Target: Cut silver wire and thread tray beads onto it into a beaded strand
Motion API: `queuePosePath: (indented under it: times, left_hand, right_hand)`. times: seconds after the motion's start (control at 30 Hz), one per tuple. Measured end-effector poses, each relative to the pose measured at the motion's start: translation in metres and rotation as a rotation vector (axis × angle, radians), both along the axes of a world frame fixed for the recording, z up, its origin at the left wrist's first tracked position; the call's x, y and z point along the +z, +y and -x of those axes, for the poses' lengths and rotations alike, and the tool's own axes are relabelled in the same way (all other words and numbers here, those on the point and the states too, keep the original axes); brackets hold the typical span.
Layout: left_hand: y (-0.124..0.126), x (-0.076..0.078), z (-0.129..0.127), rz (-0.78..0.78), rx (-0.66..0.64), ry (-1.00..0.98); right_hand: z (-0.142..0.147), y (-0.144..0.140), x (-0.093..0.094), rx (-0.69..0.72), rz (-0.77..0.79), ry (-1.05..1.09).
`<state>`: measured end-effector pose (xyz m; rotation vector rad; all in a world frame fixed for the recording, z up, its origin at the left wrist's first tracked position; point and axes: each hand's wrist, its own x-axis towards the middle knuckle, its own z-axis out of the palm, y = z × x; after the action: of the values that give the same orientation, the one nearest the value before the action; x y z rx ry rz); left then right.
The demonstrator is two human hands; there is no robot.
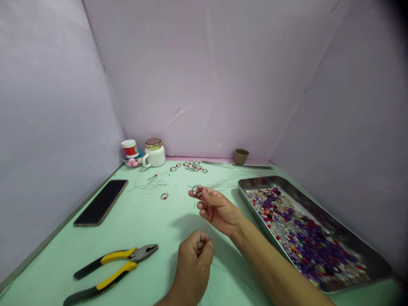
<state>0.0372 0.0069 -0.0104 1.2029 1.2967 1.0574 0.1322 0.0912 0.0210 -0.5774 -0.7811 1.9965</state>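
Note:
My right hand [221, 210] reaches over the middle of the table. Thumb and fingertips pinch a small beaded ring [197, 190] with red and clear beads. Below and nearer to me, my left hand [195, 259] is closed in a fist, its fingers curled in; what it holds, if anything, is hidden. A second beaded ring [164, 196] lies on the table left of the pinched one. Farther back sits a cluster of similar beaded rings [193, 166]. Thin loose wires [219, 182] are spread behind my right hand, and more wire pieces [153, 185] lie to the left.
Yellow-black pliers [137, 255] lie with handles apart at front left, a phone [102, 202] behind them. A metal tray [347, 227] of mixed beads fills the right. At the back stand a white lidded mug [155, 156], a red-white tub [130, 148] and a brown cup [241, 157].

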Motion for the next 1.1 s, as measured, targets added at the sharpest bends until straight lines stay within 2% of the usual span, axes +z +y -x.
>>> queuePosePath:
  times: [0.83,1.1]
  left_hand:
    - [0.0017,-0.0037,0.0008,-0.018,-0.038,0.029]
    - [0.002,-0.0056,0.0004,-0.013,-0.035,0.04]
  right_hand:
    - [0.0023,-0.0006,-0.0036,0.007,-0.014,-0.014]
    - [0.0011,0.0002,-0.0048,-0.043,-0.076,-0.106]
